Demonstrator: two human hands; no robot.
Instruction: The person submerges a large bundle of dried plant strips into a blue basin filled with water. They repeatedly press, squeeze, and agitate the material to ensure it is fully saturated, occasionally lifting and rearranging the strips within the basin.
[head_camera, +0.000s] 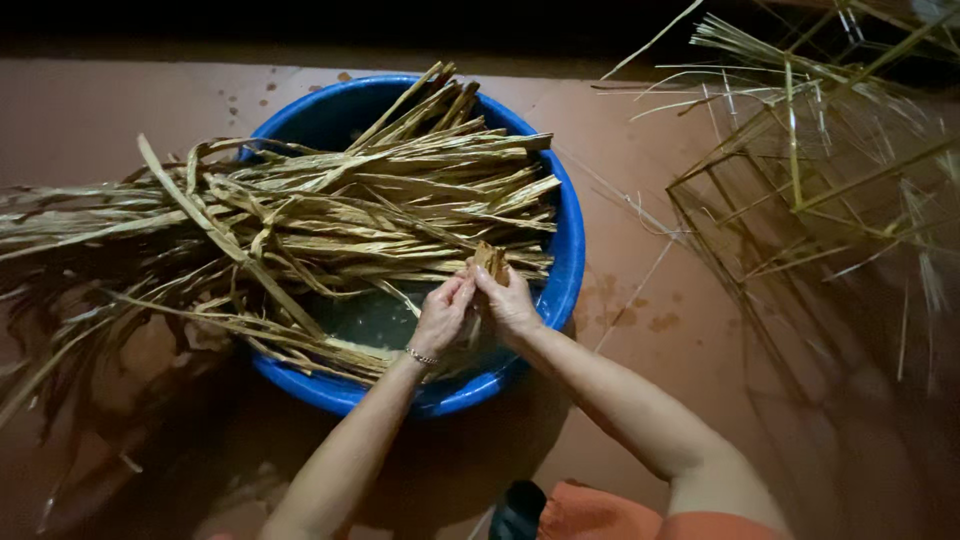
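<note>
A blue plastic basin (566, 250) sits on a reddish floor with a thick bundle of long dry fibre strips (330, 205) lying across it and spilling off to the left. My left hand (440, 315), a bracelet on its wrist, and my right hand (508, 300) meet over the basin's near right side. Together they pinch the end of one brown strip (489, 260), fingers closed on it. Water or a dark wet bottom shows inside the basin under the strips.
A loose frame of thin pale sticks and straw (800, 170) lies on the floor at the right. Stray straws cross the floor between it and the basin. A dark object (518, 510) and orange cloth (600, 520) sit at the bottom edge.
</note>
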